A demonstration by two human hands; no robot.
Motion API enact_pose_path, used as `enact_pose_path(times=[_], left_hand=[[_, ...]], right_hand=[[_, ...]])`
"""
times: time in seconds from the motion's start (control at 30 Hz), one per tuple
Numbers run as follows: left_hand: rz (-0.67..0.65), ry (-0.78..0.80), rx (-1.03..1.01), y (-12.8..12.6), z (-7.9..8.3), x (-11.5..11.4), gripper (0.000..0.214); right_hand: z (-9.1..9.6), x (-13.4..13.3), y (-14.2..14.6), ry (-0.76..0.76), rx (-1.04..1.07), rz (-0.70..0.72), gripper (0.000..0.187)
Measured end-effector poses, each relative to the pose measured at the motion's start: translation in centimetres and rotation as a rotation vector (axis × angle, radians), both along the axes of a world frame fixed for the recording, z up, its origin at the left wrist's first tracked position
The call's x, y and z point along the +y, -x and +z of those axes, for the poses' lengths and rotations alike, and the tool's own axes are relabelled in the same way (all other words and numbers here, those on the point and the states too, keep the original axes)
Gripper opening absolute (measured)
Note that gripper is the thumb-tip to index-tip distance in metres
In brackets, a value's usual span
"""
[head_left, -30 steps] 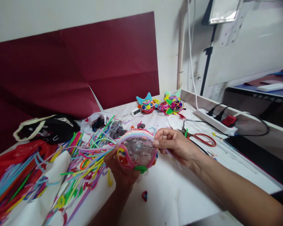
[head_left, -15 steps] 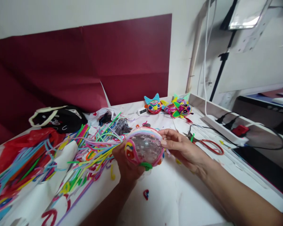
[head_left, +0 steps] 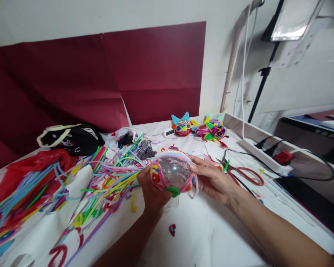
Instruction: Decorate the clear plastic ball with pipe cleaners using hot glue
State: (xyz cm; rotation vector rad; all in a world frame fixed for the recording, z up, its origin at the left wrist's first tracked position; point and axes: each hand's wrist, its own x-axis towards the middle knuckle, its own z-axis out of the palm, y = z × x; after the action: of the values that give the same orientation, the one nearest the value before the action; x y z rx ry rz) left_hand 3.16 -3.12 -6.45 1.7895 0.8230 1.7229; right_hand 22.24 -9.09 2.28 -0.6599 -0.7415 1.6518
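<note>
My left hand [head_left: 151, 191] cups a clear plastic ball [head_left: 174, 172] from below and the left. The ball is wrapped with pink, yellow and green pipe cleaners. My right hand [head_left: 211, 180] grips the ball's right side, thumb on its upper edge, fingers closed round a pink pipe cleaner strand [head_left: 196, 185] that hangs down. Both hands hold the ball above the white table [head_left: 211, 230].
A heap of coloured pipe cleaners [head_left: 105, 178] lies to the left, over a red bag [head_left: 30, 167]. A black pouch [head_left: 72, 139] sits behind. Two finished decorated balls [head_left: 200, 128] stand at the back. Red scissors [head_left: 245, 174] and a power strip [head_left: 264, 155] lie right.
The view has shifted slightly; the ball and both hands sit a little lower. My right hand has slid down the ball's right side, and a pink strand now hangs beneath it.
</note>
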Motion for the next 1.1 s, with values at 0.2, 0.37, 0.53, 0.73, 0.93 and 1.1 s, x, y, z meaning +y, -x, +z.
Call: enact_pose_path(times=[0.2,0.37,0.53,0.73,0.93,1.1], left_hand=[[-0.068,0.045,-0.197,-0.8,0.8,-0.2,0.085],[-0.219,0.094,-0.320,-1.3,1.7,-0.6,0.080],[-0.311,0.112,-0.327,-1.6,2.4,-0.8,0.073],[-0.402,0.118,-0.291,-1.7,2.9,-0.9,0.065],[-0.327,0.116,-0.215,-1.4,3.7,-0.8,0.045],[-0.206,0.123,-0.164,-1.2,4.0,-0.4,0.033]], right_hand=[[-0.3,0.3,0.1,0.010,0.057,-0.015,0.044],[-0.7,0.8,-0.3,-0.008,0.035,-0.022,0.040],[-1.2,1.2,-1.0,0.008,0.023,-0.023,0.036],[-0.9,1.5,-1.7,0.030,-0.037,-0.064,0.038],[-0.6,1.5,-2.3,0.041,-0.136,-0.092,0.034],[-0.5,1.6,-2.4,0.076,-0.165,-0.095,0.042]])
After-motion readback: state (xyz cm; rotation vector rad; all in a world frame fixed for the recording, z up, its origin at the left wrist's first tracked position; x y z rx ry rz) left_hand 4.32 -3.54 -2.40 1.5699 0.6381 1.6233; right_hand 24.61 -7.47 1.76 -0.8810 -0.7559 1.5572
